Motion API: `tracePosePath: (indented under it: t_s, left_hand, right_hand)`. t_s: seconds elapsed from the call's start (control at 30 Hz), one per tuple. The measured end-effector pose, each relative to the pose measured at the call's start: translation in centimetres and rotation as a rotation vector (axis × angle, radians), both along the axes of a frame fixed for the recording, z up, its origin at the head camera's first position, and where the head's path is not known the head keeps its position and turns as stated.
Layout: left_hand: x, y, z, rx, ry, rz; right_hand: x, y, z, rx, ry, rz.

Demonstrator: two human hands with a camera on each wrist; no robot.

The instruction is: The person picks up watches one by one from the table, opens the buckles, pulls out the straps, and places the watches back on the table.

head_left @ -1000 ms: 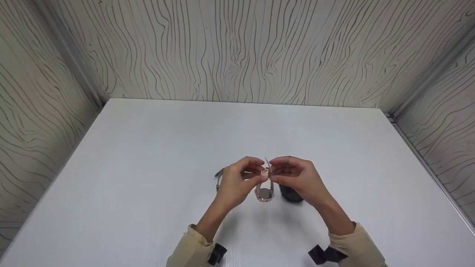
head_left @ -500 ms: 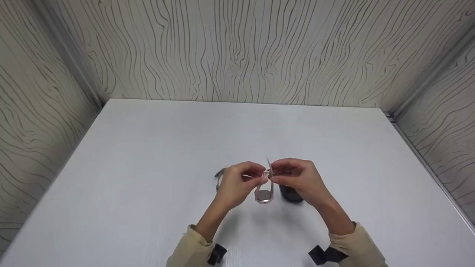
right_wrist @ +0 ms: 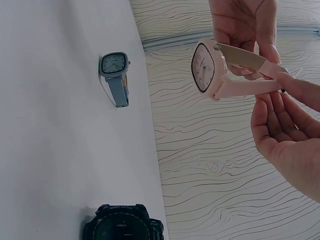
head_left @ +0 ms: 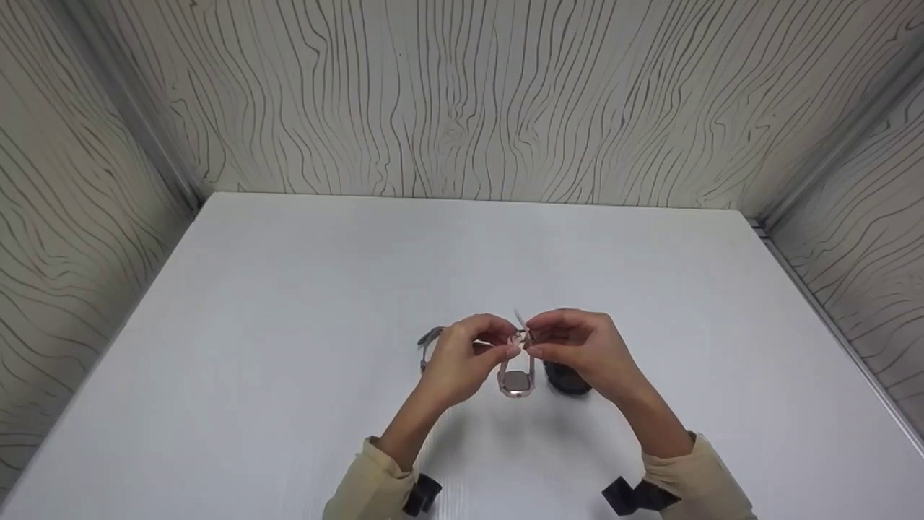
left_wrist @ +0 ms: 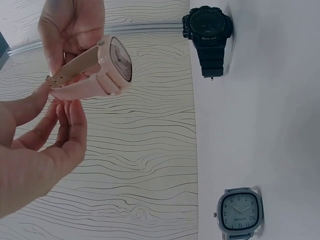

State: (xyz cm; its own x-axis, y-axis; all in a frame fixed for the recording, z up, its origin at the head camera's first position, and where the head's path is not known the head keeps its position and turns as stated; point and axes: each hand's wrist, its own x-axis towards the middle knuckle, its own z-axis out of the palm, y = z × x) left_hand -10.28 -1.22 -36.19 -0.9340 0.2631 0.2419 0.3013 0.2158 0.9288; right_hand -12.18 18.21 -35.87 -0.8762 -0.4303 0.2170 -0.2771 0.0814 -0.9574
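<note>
wood-grain walls point(head_left: 455, 101) around a white table point(head_left: 289, 289). held above it, between left hand point(head_left: 460, 360) and right hand point(head_left: 593, 354): a pink watch point(left_wrist: 111, 70), case dangling lowest. pinched at the strap ends point(left_wrist: 61, 93) by thumb and curled fingers of each, presumably to steady both; too small to tell whether buckled. black watch point(head_left: 568, 380) and grey watch point(head_left: 426, 355) set to either side below, perhaps to free the middle. table edges point(head_left: 476, 201) well apart, ample room forward.

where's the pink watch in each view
Head: pink watch, below centre, slightly right.
Left wrist: pink watch, upper left.
Right wrist: pink watch, upper right.
Shared landmark: black watch, right of it in head, top in left wrist, bottom edge in right wrist.
</note>
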Motion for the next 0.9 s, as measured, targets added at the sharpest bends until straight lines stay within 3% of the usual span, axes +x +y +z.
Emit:
tracePosePath:
  t_s: [0.47,0.9]
  left_hand:
    - [0.03,-0.31,-0.12,0.029,-0.019,-0.024]
    - [0.05,-0.89,0.02,0.068,-0.045,0.007]
  right_hand:
    - [-0.09,0.26,-0.08,0.057,-0.019,0.012]
    - [-0.17,0.49,-0.18,0.098,-0.029,-0.013]
